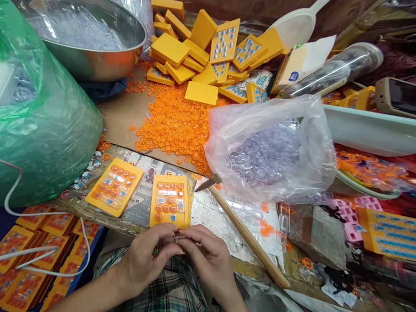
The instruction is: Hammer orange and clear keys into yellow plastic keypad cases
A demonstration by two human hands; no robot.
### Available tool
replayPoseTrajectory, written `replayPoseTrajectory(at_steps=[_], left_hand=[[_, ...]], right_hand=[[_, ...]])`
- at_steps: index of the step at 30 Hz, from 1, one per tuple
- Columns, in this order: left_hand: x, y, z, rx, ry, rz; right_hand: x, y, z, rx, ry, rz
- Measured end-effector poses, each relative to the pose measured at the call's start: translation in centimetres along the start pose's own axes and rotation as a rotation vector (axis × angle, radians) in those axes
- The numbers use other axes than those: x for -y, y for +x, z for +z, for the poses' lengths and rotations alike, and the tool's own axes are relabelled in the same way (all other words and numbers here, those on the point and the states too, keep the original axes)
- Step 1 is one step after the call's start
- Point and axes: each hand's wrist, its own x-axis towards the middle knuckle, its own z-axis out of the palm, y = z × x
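- Left hand [147, 253] and right hand [211, 258] are pinching a small, half-hidden clear piece [177, 238] at the worn wooden bench's [78, 206] edge.
- A rectangular yellow plastic panel [169, 201] is lying just beyond, open room showing leftward.

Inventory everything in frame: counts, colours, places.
filled panels: two, yellow-orange, front centre
stacked panels: many, yellow-orange, lower left
flat cases: many, yellow, back centre
rings: many, orange, centre
bowl: one, silver, back left
green bag: one, green, left
translucent bag: one, whitish, right of centre
clear pieces: many, bluish, in bowl and bags
hammer: one, tan handle, front right
block: one, grey, right
strainer: one, white, back right
cylinder: one, clear, back right
device: one, beige, right edge
tray: one, pale, right
pink pieces: several, pink, right
cable: count unclear, white, left
plaid cloth: one, greenish, front
left hand: one, bare, front, pinching tiny piece
right hand: one, bare, front, same piece
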Motion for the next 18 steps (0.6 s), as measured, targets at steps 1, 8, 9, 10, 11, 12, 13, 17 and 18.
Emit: replayPoseTrajectory(at_steps=[1, 8, 9, 10, 11, 12, 13, 17, 18], left_hand=[[0.4, 0.0, -0.3, -0.045, 0.078, 0.021], [2.7, 0.1, -1.2, -0.054, 0.604, 0.208], [2.8, 0.1, -1.1, -0.046, 0.623, 0.222], [2.8, 0.2, -0.9, -0.044, 0.635, 0.232], [2.8, 0.2, -0.7, -0.044, 0.643, 0.238], [2.7, 0.3, -0.5, -0.045, 0.650, 0.240], [2.7, 0.4, -0.4, -0.046, 0.656, 0.240], [2.7, 0.6, 0.0, -0.053, 0.685, 0.218], [2.7, 0.7, 0.1, -0.049, 0.688, 0.218]], right_hand=[[-0.3, 0.2, 0.8, -0.068, 0.034, 0.067], [-1.9, 1.8, 2.5, -0.205, -0.053, 0.083], [-1.8, 1.9, 2.5, -0.212, -0.078, 0.063], [-1.8, 2.0, 2.5, -0.218, -0.101, 0.046], [-1.7, 2.1, 2.5, -0.224, -0.122, 0.033], [-1.7, 2.1, 2.6, -0.231, -0.139, 0.026], [-1.8, 2.2, 2.7, -0.236, -0.154, 0.022], [-2.3, 2.3, 3.2, -0.247, -0.180, 0.005], [-2.5, 2.4, 3.3, -0.248, -0.182, -0.006]])
